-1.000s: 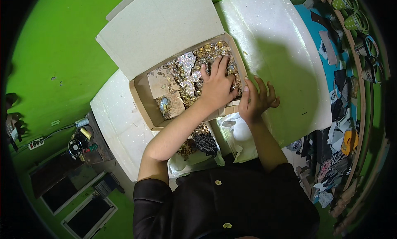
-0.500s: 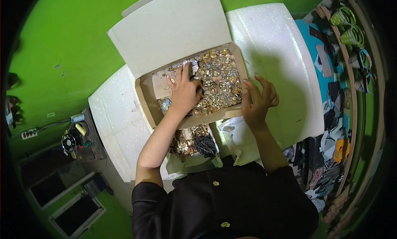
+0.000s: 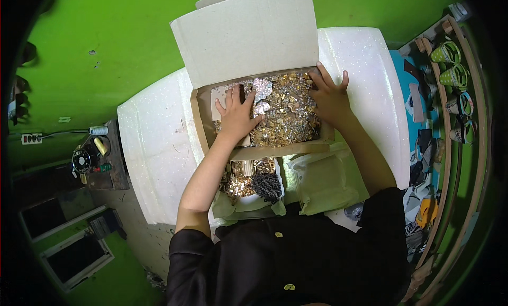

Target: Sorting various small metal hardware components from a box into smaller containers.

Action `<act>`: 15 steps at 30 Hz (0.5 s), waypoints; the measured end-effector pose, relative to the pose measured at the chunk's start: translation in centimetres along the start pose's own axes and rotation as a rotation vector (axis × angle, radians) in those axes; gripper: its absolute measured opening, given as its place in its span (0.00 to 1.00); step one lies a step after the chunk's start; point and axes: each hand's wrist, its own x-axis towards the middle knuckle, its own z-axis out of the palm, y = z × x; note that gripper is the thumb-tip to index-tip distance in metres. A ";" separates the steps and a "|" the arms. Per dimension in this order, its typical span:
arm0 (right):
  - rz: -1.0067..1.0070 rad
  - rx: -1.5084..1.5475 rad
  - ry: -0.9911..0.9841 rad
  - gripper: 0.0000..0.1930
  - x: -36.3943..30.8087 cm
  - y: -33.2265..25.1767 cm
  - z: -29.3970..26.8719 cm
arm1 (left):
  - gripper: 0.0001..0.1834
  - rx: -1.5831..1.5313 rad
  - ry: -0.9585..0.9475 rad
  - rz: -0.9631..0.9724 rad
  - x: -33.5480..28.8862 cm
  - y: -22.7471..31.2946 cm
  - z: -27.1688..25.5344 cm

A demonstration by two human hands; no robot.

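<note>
A shallow cardboard box (image 3: 197,123) stands with its pale lid (image 3: 246,38) raised at the back. Small shiny gold and silver pieces (image 3: 291,113) fill most of it. My left hand (image 3: 236,118) lies open over the left part of the contents, its fingers spread. Just right of those fingers is a pale, shiny flower-shaped piece (image 3: 262,88). A light flat card (image 3: 217,102) shows at the box's left inside. At the box's right side my right hand (image 3: 332,98) is open, fingers apart, some reaching over the pieces; their tips are partly hard to make out.
Before the box lies an opened packet with gold pieces (image 3: 239,185) and a bunch of black beads (image 3: 266,186). A pale green packet (image 3: 325,181) is beside it. The white glittery table (image 3: 153,147) holds them. Shelves with sandals (image 3: 447,52) stand at right.
My right hand has moved from beside the box's near right corner up to its right side. My left fingers have spread wider over the pieces. The whole view has shifted slightly.
</note>
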 end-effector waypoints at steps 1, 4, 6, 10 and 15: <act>-0.041 -0.024 -0.014 0.04 -0.1 0.1 0.3 | 0.35 0.022 -0.016 0.002 -0.1 -0.3 0.0; -0.042 -0.193 -0.134 0.03 0.3 -0.3 -0.1 | 0.31 0.125 0.038 -0.032 -0.6 -1.4 -0.4; 0.009 -0.122 -0.069 0.02 0.5 -1.7 0.5 | 0.30 0.134 0.032 -0.063 -0.8 -2.0 -1.5; 0.125 0.101 -0.189 0.10 2.6 -5.4 -0.1 | 0.27 0.067 0.093 -0.162 -2.4 -2.6 -3.6; 0.104 -0.047 -0.049 0.15 4.9 -6.6 4.4 | 0.31 0.004 0.124 -0.229 -4.1 -3.3 -2.9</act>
